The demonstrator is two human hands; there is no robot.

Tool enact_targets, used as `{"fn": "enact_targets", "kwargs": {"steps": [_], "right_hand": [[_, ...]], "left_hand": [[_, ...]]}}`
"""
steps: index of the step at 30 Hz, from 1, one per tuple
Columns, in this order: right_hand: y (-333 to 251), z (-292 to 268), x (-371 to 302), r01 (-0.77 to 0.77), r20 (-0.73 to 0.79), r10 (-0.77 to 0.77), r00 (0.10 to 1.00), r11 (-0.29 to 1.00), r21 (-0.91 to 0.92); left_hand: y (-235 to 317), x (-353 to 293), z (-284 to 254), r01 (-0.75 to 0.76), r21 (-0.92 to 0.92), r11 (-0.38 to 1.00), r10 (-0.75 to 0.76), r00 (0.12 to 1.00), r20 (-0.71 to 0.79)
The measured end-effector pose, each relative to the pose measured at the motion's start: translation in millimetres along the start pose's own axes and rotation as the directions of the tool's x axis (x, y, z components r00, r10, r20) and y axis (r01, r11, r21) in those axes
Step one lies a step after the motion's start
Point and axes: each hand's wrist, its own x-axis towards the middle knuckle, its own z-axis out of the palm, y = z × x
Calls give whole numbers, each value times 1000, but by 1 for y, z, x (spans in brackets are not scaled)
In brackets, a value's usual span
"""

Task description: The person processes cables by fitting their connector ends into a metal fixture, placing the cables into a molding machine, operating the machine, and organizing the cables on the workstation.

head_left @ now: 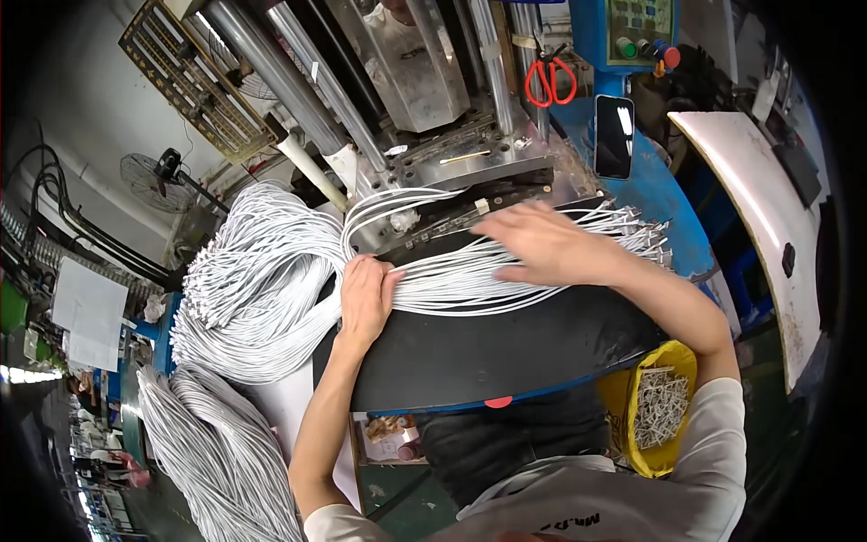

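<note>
A spread of white cables (470, 287) lies across the black work surface before me, running right to a cluster of small metal-tipped ends. My left hand (365, 296) is closed over the cables at their left side, next to a large coiled heap of them. Above the right part of the spread, my right hand (546, 246) has its fingers stretched out and holds nothing that I can see. Several cables loop up into the metal mould (433, 226) of the press just beyond the hands. The fingertips of my right hand are close to the mould's front edge.
Coiled white cables (262, 271) pile up at the left, with another bundle (221, 452) below. A yellow bag (682, 357) of small metal parts hangs at the right. Red-handled scissors (550, 83), a phone (614, 135) and a button panel (641, 32) are beyond. Steel columns (271, 77) rise behind.
</note>
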Motion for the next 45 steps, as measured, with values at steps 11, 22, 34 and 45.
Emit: {"fn": "enact_targets", "kwargs": {"steps": [11, 22, 34, 45], "right_hand": [[32, 40, -4, -283, -18, 285, 958, 940, -190], [78, -14, -131, -381, -353, 263, 898, 865, -326], [-2, 57, -47, -27, -69, 25, 997, 999, -40], [47, 131, 25, -115, -274, 84, 958, 988, -101]], "left_hand": [[2, -2, 8, -66, -16, 998, 66, 998, -23], [45, -14, 16, 64, -89, 994, -72, 994, -87], [149, -47, 40, 828, -492, -268, -329, 401, 855], [145, -64, 35, 735, -655, -173, -509, 503, 699]]}}
